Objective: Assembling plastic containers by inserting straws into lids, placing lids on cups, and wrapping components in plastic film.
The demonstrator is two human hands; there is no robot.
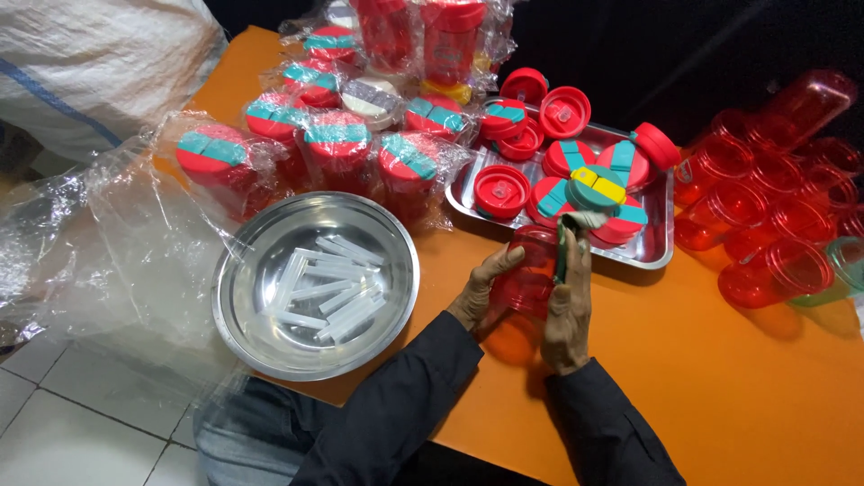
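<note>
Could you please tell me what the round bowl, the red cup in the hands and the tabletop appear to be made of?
Round bowl: apparently stainless steel, brushed and shiny, with mirror-like glints on its rim.
Red cup, held between the left hand and right hand: seemingly translucent glossy plastic; light passes through it.
Tabletop: smooth orange surface, perhaps laminate; uncertain.

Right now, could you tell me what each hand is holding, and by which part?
The left hand holds a clear red cup around its side wall. The right hand presses a small greenish cloth against the cup's rim.
</note>
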